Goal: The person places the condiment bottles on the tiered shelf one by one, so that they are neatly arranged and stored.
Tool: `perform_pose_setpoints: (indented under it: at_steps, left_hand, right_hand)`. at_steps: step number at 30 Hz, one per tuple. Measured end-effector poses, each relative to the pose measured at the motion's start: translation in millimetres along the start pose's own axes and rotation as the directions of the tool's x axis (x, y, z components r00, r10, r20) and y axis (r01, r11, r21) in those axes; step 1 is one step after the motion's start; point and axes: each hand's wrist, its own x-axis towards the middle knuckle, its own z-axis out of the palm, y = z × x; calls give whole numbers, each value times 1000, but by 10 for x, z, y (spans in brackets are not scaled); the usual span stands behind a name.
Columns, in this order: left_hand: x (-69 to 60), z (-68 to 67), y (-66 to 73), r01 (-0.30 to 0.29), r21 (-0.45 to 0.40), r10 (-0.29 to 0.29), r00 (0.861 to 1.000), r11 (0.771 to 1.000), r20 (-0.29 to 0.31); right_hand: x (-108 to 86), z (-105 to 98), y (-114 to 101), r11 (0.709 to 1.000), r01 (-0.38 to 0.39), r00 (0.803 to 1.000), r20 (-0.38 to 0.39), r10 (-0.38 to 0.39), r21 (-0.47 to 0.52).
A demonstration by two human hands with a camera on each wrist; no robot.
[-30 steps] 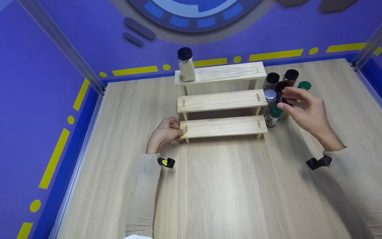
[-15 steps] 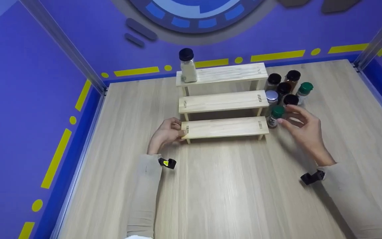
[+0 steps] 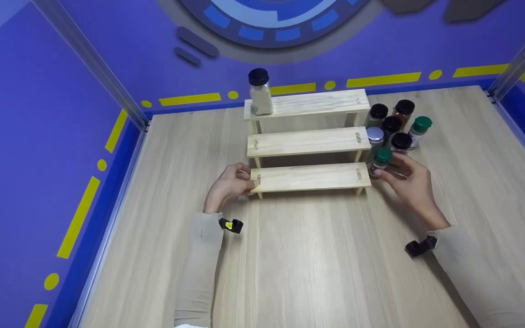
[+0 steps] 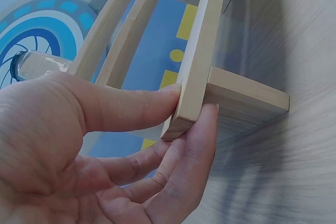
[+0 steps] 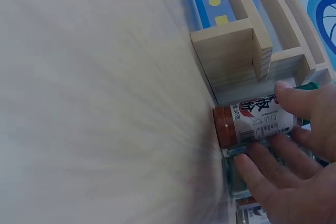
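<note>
A three-tier wooden shelf rack point(image 3: 310, 177) stands on the table. My left hand point(image 3: 229, 186) pinches the left end of its lowest board, thumb on top and fingers beneath, as the left wrist view shows. At the rack's right end, my right hand point(image 3: 410, 182) holds a green-capped spice jar point(image 3: 383, 157) between thumb and fingers. In the right wrist view this spice jar point(image 5: 257, 119) has a white printed label and reddish-brown contents at its base. Its base looks to be on the table. A black-capped jar point(image 3: 260, 98) of pale powder stands at the left of the top board.
Several more jars crowd behind my right hand: a silver-capped jar point(image 3: 374, 135), black-capped ones such as the jar point(image 3: 401, 142), and another green-capped jar point(image 3: 419, 130). A blue printed wall point(image 3: 299, 68) closes off the table's back.
My right hand has come down and toward the rack, and its thumb and fingers have closed round the green-capped jar. My left hand stays on the lowest board.
</note>
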Motion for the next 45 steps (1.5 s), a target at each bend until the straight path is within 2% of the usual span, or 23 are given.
perform_pose_setpoints:
  at_steps: [8,13,18,30,34,37,41,45]
  left_hand:
    - [-10,26,-12,17,-12,-17,1000,1000,4]
    - [1,31,-16,17,8,-17,1000,1000,4]
    - [8,20,-13,7,-9,-7,1000,1000,13]
    - [-1,4,-11,20,-14,-20,1000,1000,6]
    - [14,2,1,1,25,-1,1000,1000,-1]
    - [20,-2,7,-9,47,9,1000,999,-6]
    - [16,-6,7,-4,41,4,1000,999,-5]
    - [20,-11,-8,-9,30,9,1000,1000,10]
  right_hand:
    - [-9,28,-25,998,-2,1000,2,2,-62]
    - [-15,31,-41,998,0,1000,-7,0,-59]
    - [-8,11,-64,998,7,1000,-9,-8,-58]
    - [54,-128,-292,996,-38,999,-13,37,-82]
    - [78,-180,-429,996,-29,999,-31,26,-81]
    - [100,-209,-530,999,4,999,-53,-6,-43]
    - [154,-233,-648,999,52,995,-86,-51,10]
    - [248,-233,-792,995,100,989,-111,-97,22]
